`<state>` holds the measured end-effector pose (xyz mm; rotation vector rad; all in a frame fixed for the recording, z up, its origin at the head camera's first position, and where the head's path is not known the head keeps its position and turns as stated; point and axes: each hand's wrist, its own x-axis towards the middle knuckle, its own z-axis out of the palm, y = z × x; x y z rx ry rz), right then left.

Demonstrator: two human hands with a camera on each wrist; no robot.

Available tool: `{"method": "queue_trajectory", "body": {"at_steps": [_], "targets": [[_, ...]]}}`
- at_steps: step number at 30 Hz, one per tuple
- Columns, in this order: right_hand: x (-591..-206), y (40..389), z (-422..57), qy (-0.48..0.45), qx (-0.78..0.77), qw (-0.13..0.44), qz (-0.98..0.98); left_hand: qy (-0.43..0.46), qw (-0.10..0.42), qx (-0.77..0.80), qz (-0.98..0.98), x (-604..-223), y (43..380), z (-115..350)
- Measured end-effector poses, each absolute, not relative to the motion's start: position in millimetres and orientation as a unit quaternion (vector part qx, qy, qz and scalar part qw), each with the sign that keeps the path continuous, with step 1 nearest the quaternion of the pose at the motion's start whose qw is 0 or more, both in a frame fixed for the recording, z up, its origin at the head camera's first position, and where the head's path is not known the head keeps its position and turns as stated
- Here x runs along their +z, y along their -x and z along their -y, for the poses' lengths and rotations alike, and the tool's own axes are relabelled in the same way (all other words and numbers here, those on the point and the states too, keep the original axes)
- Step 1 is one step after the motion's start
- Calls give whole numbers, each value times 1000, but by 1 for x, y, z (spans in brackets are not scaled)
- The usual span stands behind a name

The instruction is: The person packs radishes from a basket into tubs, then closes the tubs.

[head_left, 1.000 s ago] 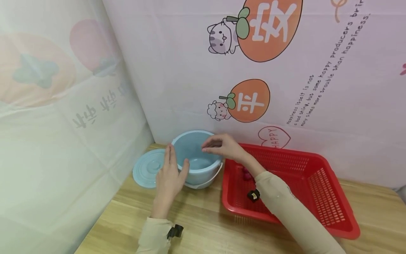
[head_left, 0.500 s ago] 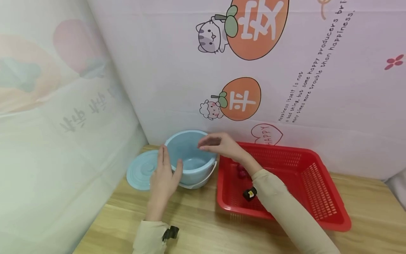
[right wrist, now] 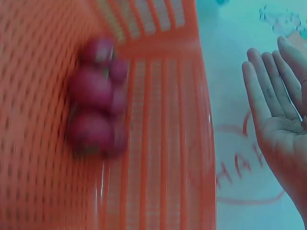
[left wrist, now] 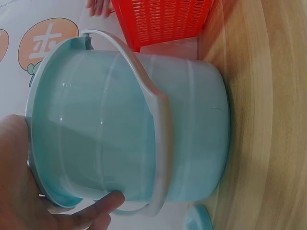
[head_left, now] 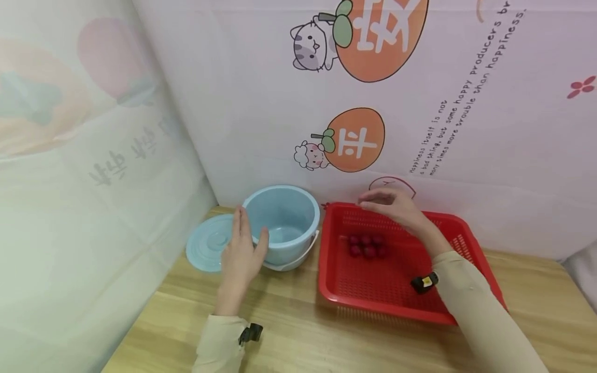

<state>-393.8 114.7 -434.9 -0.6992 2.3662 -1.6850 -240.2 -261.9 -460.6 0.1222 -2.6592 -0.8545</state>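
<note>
My left hand [head_left: 242, 254] lies along the left side of a light-blue plastic bucket [head_left: 284, 254]. Its fingers are straight, the thumb apart from them. In the left wrist view the hand touches the bucket [left wrist: 129, 120] by the rim, a finger [left wrist: 108, 203] along the outer wall. Over the back of a red plastic basket [head_left: 387, 300] hovers my right hand [head_left: 394, 207], fingers loosely bent and holding nothing. Several purple-red round things [head_left: 367, 246] lie together in the basket; blur in the right wrist view hides whether these round things [right wrist: 93, 91] are onions or fruit.
The round light-blue lid [head_left: 210, 243] lies left of the bucket on the wooden table [head_left: 289, 331]. The bucket's pale handle [head_left: 291, 265] hangs down in front. A printed cloth wall [head_left: 261, 103] rises just behind bucket and basket.
My right hand has moved right, from above the bucket to above the basket, uncovering the purple-red round things. My left hand has stayed at the bucket.
</note>
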Motion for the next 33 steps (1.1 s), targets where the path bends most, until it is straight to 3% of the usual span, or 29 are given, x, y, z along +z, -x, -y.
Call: {"method": "queue_trajectory", "body": {"at_steps": [10, 20, 28, 33], "targets": [[-437, 397, -116, 268, -512, 94, -811, -47, 168, -298, 939, -462, 241, 262], [-459, 400, -92, 396, -273, 56, -875, -45, 168, -295, 939, -462, 242, 263], [-473, 399, -82, 392, -223, 150, -880, -43, 153, -307, 938, -459, 240, 265], [-473, 395, -82, 380, -219, 179, -880, -39, 155, -305, 939, -460, 241, 265]]}}
